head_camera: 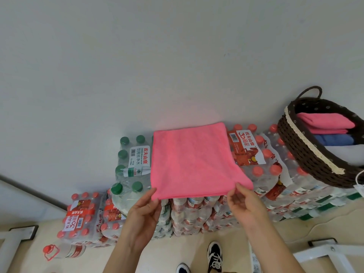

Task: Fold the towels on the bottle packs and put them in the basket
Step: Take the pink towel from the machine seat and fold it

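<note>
A pink towel (pixel 193 160) lies spread flat on top of the stacked bottle packs (pixel 254 152), its near edge hanging just over the front. My left hand (pixel 144 209) pinches the near left corner between thumb and fingers. My right hand (pixel 243 203) pinches the near right corner the same way. A dark woven basket (pixel 307 154) with a cream lace rim and a loop handle stands on the packs at the right. Inside it lie a folded pink towel (pixel 325 123), a blue one (pixel 334 139) and something white below them.
A white wall rises right behind the packs. Green-capped packs (pixel 130 154) sit left of the towel, and lower red-capped packs (pixel 84 215) stand on the floor further left. A single large bottle (pixel 65 251) lies on the floor. My shoes (pixel 214 253) are below.
</note>
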A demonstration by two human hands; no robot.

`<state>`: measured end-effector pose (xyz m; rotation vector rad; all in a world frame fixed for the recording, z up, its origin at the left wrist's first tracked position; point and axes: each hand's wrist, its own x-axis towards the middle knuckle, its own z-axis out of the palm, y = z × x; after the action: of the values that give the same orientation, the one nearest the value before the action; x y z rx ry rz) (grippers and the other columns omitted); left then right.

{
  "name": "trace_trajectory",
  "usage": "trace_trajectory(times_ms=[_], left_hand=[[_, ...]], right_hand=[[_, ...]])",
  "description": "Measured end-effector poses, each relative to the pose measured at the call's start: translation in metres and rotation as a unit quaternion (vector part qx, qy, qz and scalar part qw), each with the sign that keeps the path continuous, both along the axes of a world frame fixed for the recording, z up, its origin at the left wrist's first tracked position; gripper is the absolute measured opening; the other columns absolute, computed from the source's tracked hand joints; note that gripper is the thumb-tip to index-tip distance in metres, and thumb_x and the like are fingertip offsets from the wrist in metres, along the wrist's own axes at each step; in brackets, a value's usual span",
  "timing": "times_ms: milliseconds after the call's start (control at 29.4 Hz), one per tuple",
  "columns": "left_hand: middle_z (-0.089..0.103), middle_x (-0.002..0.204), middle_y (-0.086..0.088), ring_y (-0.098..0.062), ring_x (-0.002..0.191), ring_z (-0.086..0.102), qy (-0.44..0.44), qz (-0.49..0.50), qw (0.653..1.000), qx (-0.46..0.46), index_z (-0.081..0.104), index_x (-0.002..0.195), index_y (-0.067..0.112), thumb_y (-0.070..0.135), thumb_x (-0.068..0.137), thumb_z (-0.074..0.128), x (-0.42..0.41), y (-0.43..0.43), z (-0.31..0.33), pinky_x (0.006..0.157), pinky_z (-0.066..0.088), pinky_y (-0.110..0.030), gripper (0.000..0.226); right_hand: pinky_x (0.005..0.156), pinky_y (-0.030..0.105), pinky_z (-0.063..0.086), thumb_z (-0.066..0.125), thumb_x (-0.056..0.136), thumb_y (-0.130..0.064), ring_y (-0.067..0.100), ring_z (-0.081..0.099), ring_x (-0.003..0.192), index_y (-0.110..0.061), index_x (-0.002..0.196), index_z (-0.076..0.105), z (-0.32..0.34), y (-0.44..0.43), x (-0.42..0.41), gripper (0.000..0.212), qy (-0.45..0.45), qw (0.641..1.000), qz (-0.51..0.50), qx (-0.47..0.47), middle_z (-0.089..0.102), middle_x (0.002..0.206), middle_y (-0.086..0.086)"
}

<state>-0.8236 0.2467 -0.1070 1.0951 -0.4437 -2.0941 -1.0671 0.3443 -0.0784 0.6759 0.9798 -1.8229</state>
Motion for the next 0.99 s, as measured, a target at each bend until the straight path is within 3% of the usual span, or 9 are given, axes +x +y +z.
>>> trace_trajectory(times_ms=[102, 272, 408, 477, 511, 579, 647, 783, 987], left_hand=[[0.07, 0.085, -0.012, -0.015, 0.074, 0.065, -0.138, -0.055, 0.983, -0.107, 0.071, 0.104, 0.005, -0.024, 0.067, 0.063, -0.006, 0.004, 0.008, 0.067, 0.055, -0.017, 0.047], [0.073, 0.083, 0.011, -0.007, 0.078, 0.067, -0.449, -0.09, 0.806, -0.375, 0.072, 0.089, 0.034, 0.005, 0.08, 0.074, -0.011, 0.006, 0.003, 0.073, 0.056, -0.022, 0.031], [0.067, 0.091, 0.012, -0.002, 0.084, 0.058, -0.498, -0.083, 0.67, -0.544, 0.077, 0.092, 0.021, 0.002, 0.075, 0.078, -0.003, 0.005, -0.012, 0.077, 0.046, -0.011, 0.026], [0.065, 0.099, 0.006, -0.004, 0.092, 0.055, -0.499, -0.088, 0.601, -0.618, 0.077, 0.092, 0.015, 0.002, 0.075, 0.076, 0.002, 0.004, -0.014, 0.083, 0.042, -0.012, 0.022], [0.066, 0.106, 0.003, -0.009, 0.101, 0.055, -0.489, -0.096, 0.574, -0.65, 0.077, 0.094, 0.014, 0.007, 0.079, 0.072, 0.004, 0.004, -0.014, 0.089, 0.043, -0.018, 0.017], [0.064, 0.121, 0.003, -0.014, 0.118, 0.053, -0.461, -0.132, 0.527, -0.701, 0.074, 0.095, 0.014, 0.018, 0.087, 0.059, 0.005, 0.004, -0.007, 0.1, 0.042, -0.027, 0.017], [0.061, 0.124, 0.009, -0.01, 0.125, 0.05, -0.433, -0.157, 0.519, -0.72, 0.07, 0.097, 0.017, 0.023, 0.091, 0.052, 0.0, 0.004, 0.006, 0.105, 0.039, -0.027, 0.02], [0.067, 0.101, 0.009, -0.005, 0.101, 0.058, -0.396, -0.164, 0.581, -0.692, 0.061, 0.101, 0.025, 0.024, 0.091, 0.05, -0.017, 0.0, 0.051, 0.094, 0.044, -0.019, 0.015], [0.064, 0.092, 0.014, 0.003, 0.089, 0.056, -0.33, -0.131, 0.611, -0.708, 0.069, 0.1, 0.023, 0.025, 0.093, 0.055, -0.054, -0.01, 0.116, 0.078, 0.042, -0.012, 0.016]], right_hand=[[0.044, 0.027, 0.056, 0.049, 0.097, -0.004, 0.017, 0.055, 0.08, -0.004, 0.107, 0.056, 0.003, -0.006, -0.004, 0.012, -0.014, 1.0, -0.02, -0.014, 0.056, 0.092, 0.013], [0.051, 0.043, 0.059, 0.04, 0.094, 0.009, 0.032, 0.055, 0.109, -0.006, 0.132, 0.046, -0.003, -0.012, -0.009, 0.041, -0.019, 0.996, -0.082, -0.002, 0.049, 0.126, 0.023], [0.076, 0.053, 0.057, 0.038, 0.09, 0.009, 0.033, 0.046, 0.121, -0.009, 0.118, 0.05, -0.003, -0.012, -0.01, 0.035, -0.02, 0.991, -0.131, 0.021, 0.042, 0.135, 0.022], [0.087, 0.051, 0.054, 0.049, 0.094, -0.007, 0.023, 0.055, 0.101, -0.007, 0.088, 0.052, 0.003, -0.013, -0.007, 0.006, -0.015, 0.988, -0.144, 0.049, 0.057, 0.112, 0.019], [0.086, 0.049, 0.054, 0.055, 0.094, -0.015, 0.019, 0.055, 0.084, -0.007, 0.08, 0.051, 0.003, -0.013, -0.007, 0.017, 0.019, 0.992, -0.113, 0.056, 0.059, 0.091, 0.014], [0.083, 0.043, 0.056, 0.054, 0.093, -0.007, 0.017, 0.056, 0.078, -0.001, 0.091, 0.059, 0.003, -0.01, -0.002, 0.008, 0.142, 0.984, -0.076, 0.076, 0.056, 0.085, 0.006], [0.081, 0.037, 0.057, 0.05, 0.093, 0.002, 0.02, 0.063, 0.092, -0.006, 0.099, 0.061, 0.015, -0.009, 0.007, 0.014, 0.274, 0.955, -0.037, 0.104, 0.062, 0.101, 0.005], [0.079, 0.044, 0.059, 0.066, 0.088, -0.016, 0.019, 0.07, 0.088, -0.021, 0.091, 0.07, 0.045, -0.018, 0.009, 0.007, 0.514, 0.839, 0.091, 0.155, 0.071, 0.091, -0.001], [0.066, 0.031, 0.06, 0.069, 0.084, -0.007, 0.017, 0.073, 0.075, -0.032, 0.089, 0.069, 0.104, -0.03, 0.032, 0.026, 0.58, 0.778, 0.241, 0.0, 0.075, 0.082, -0.007]])
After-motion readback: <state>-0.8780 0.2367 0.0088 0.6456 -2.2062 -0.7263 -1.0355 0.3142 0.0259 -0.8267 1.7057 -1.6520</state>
